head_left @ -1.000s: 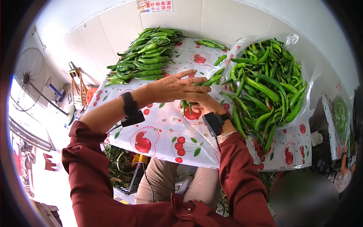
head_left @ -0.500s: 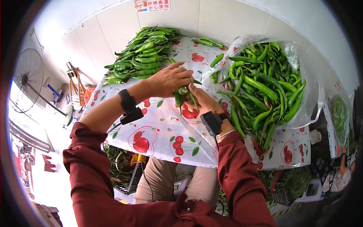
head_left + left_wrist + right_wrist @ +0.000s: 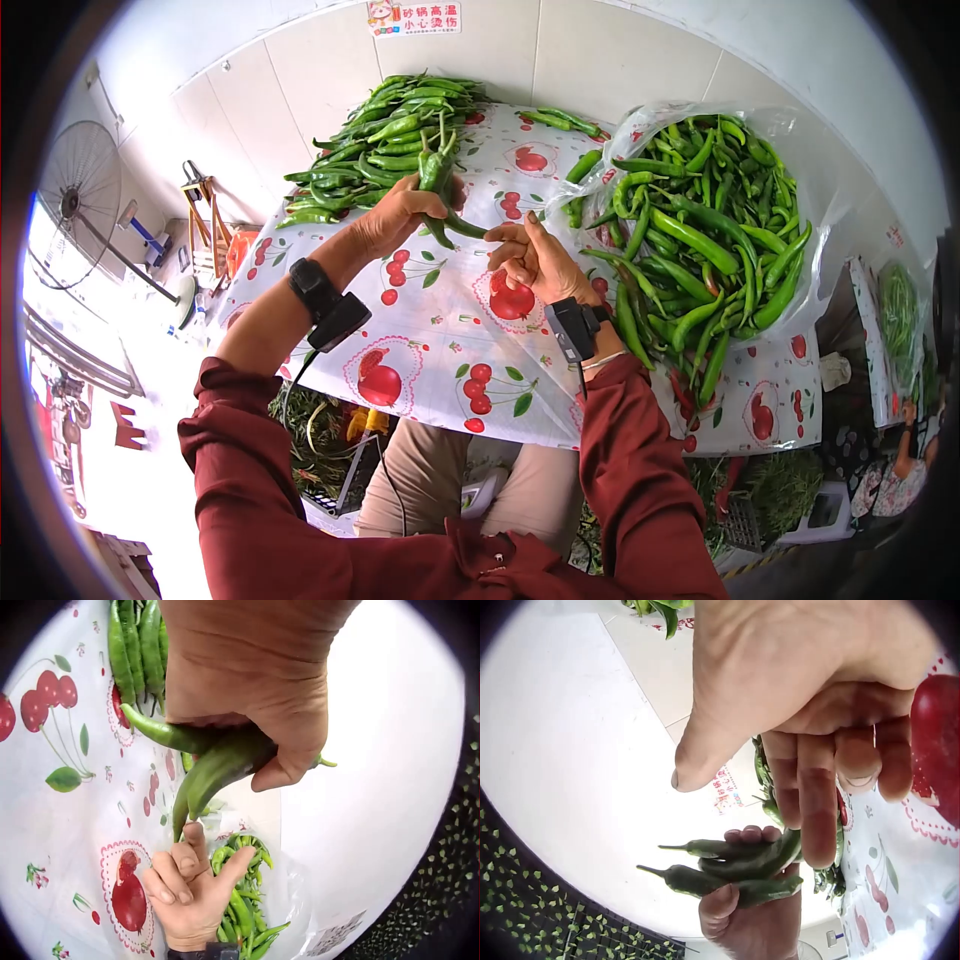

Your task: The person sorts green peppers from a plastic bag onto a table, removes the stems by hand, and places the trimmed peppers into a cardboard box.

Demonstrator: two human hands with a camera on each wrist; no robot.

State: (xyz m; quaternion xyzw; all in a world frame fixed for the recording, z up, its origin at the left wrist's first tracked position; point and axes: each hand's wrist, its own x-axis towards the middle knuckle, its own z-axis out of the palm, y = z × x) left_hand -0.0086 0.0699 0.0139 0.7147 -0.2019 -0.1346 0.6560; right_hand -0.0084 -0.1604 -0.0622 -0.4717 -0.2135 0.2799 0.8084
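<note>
My left hand (image 3: 393, 214) grips a small bunch of green chili peppers (image 3: 435, 172), thumb across them and stems pointing up in the head view. In the left wrist view the tips of these peppers (image 3: 221, 769) stick out below the palm, towards the other hand. My right hand (image 3: 545, 264) holds nothing; its thumb and fingers are spread, some of them a little bent, with fingertips near the pepper tips. Left of centre at the back, a neat pile of green chili peppers (image 3: 390, 150) lies behind my left hand. To the right, loose chili peppers (image 3: 700, 235) fill an opened clear plastic bag (image 3: 822, 235).
A tablecloth (image 3: 440, 320) with cherry and pomegranate prints covers the table, which meets a tiled wall (image 3: 620, 50) at the back. A few stray peppers (image 3: 562, 122) lie between pile and bag. A standing fan (image 3: 85, 190) is at the far left; a crate (image 3: 345, 470) sits below.
My hands were together around the peppers. The left has since moved left and back with the bunch, turning stems upward. The right has let go and opened.
</note>
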